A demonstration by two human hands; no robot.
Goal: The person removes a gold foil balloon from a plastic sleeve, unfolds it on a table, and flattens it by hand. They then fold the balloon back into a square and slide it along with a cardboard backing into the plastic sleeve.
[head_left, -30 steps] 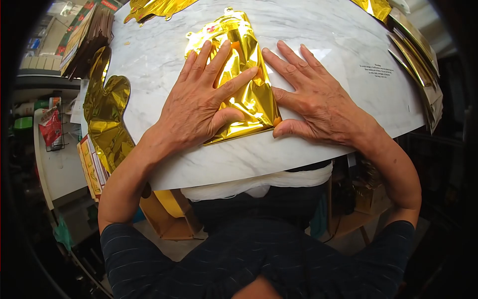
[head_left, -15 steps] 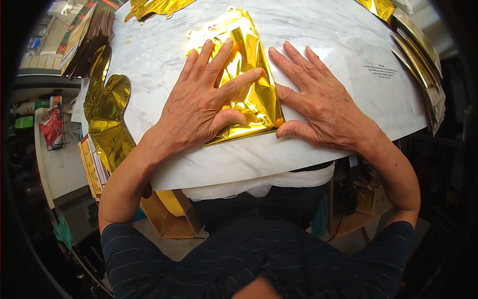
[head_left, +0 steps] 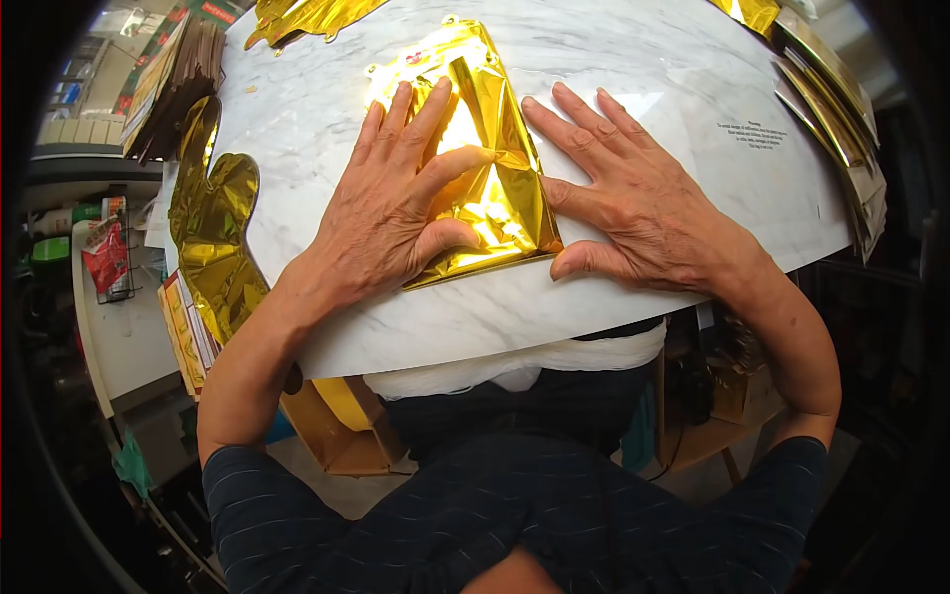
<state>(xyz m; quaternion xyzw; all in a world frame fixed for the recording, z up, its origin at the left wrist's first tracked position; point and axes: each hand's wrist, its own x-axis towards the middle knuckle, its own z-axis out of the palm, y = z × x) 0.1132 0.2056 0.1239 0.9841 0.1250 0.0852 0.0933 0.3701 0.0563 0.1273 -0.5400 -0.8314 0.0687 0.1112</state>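
Observation:
A folded gold foil balloon (head_left: 507, 203) lies flat on the marble-patterned table, small tabs showing at its far end. My left hand (head_left: 391, 203) rests open across its left side, fingers spread, with the index finger and thumb reaching over the foil. Along the right edge, my right hand (head_left: 638, 208) lies open, palm down, its fingers mostly on the tabletop and the index fingertip at the foil's edge. Parts of the foil are hidden under my left hand, and glare whitens its middle.
Another gold foil balloon (head_left: 213, 233) drapes over the table's left edge, and more gold foil (head_left: 312, 18) lies at the far side. Stacked packets stand at left (head_left: 183, 84) and right (head_left: 841, 139). A clear plastic sheet with a printed warning (head_left: 754, 137) lies to the right.
Both hands have shifted slightly left across the foil and table, still spread. My left index fingertip has drawn back from the foil's right edge toward its middle.

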